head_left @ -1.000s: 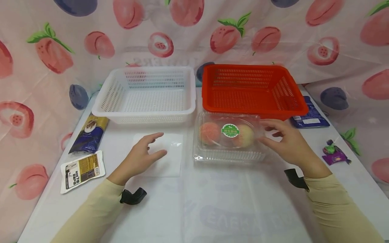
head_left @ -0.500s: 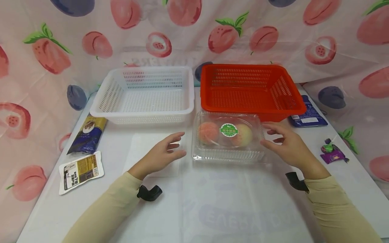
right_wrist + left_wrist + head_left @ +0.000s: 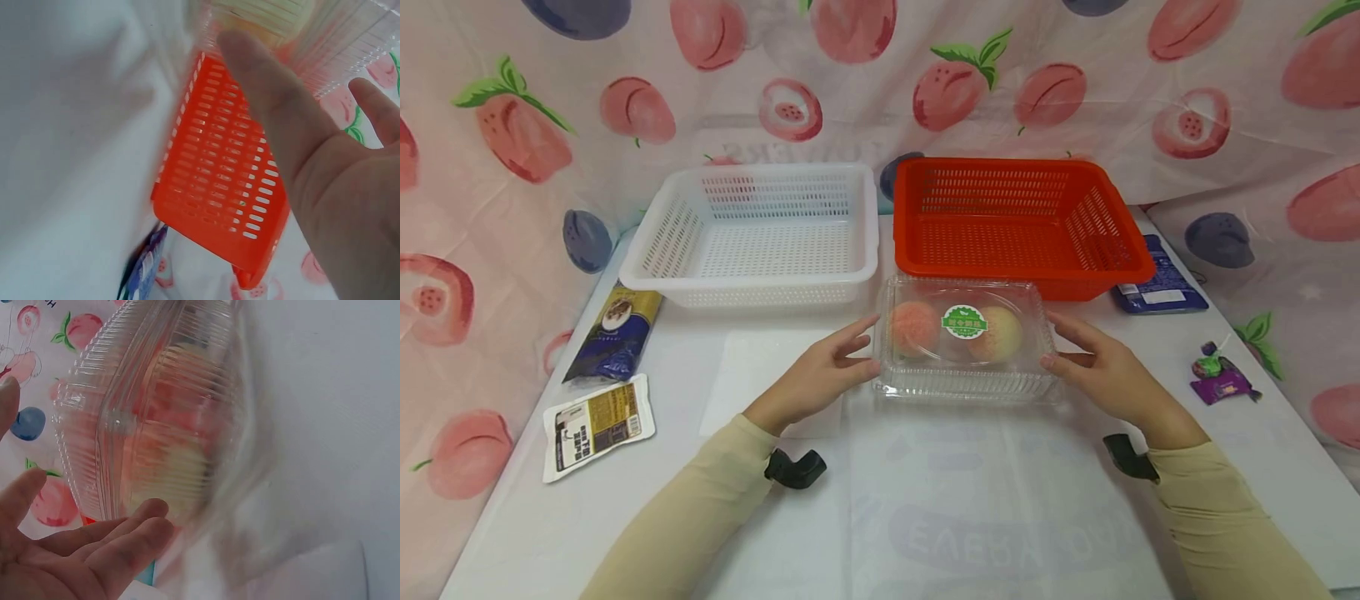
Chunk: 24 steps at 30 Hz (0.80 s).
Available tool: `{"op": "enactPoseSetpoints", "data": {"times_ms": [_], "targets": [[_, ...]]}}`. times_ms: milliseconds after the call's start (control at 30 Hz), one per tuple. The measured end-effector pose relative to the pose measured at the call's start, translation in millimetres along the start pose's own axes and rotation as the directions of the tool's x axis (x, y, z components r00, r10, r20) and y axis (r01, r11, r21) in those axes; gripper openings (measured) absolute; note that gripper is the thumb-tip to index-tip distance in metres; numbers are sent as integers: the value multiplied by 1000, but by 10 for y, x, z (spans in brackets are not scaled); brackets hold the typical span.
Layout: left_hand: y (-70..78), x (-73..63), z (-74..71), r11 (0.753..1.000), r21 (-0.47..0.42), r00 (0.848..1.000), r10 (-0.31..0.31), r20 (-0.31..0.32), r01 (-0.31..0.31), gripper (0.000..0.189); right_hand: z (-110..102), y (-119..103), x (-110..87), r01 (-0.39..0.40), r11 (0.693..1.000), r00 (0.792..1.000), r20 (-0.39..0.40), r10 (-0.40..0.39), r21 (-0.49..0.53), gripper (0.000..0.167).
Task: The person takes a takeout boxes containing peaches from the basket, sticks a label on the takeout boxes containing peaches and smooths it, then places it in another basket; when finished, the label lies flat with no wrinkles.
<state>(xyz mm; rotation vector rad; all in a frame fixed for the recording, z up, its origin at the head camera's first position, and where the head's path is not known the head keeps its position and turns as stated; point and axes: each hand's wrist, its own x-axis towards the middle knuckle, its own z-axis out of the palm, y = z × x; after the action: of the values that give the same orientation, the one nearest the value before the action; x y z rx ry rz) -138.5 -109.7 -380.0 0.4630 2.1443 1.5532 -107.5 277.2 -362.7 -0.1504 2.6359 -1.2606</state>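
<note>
A clear plastic clamshell box [image 3: 966, 379] with two round peach-like fruits, one pinkish [image 3: 914, 328] and one pale yellow [image 3: 997, 333], sits on the white table just before the red basket. Its lid is closed and bears a green and white round label [image 3: 965, 322]. At the box's left end is my left hand [image 3: 820, 371], fingertips right at the rim, fingers fairly straight and thumb apart. My right hand [image 3: 1105, 375] flanks the right end in the same way, its fingertips close against the plastic. The right wrist view shows an extended finger [image 3: 269, 87] overlapping the box's ribbed side.
Behind stand a white basket [image 3: 752, 287] and a red basket [image 3: 1022, 275]. On the left lie a blue and gold packet [image 3: 617, 333] and a white and brown pouch [image 3: 598, 425]. A blue packet [image 3: 1165, 283] and purple-wrapped candies [image 3: 1223, 379] lie right; a clear sheet [image 3: 752, 367] lies left of centre.
My left hand has moved right, from over the clear sheet to the box's left end. My right hand has stayed by the right end, shifting only slightly. The box has not visibly moved.
</note>
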Motion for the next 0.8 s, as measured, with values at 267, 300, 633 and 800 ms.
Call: {"op": "enactPoseSetpoints", "data": {"times_ms": [267,300,633,800], "targets": [[45,100,41,997,78,1000,-7,11,6,72,25,26,35,-73,997,995,69,71,26,78],[43,112,45,996,83,1000,-8,13,7,72,27,25,38,-73,997,995,71,72,20,78],[30,161,67,998,61,999,-25,22,24,74,30,1,49,-71,997,996,60,73,-31,79],[48,157,63,997,69,1000,-27,14,26,74,45,0,47,-100,995,993,64,100,3,78]]}}
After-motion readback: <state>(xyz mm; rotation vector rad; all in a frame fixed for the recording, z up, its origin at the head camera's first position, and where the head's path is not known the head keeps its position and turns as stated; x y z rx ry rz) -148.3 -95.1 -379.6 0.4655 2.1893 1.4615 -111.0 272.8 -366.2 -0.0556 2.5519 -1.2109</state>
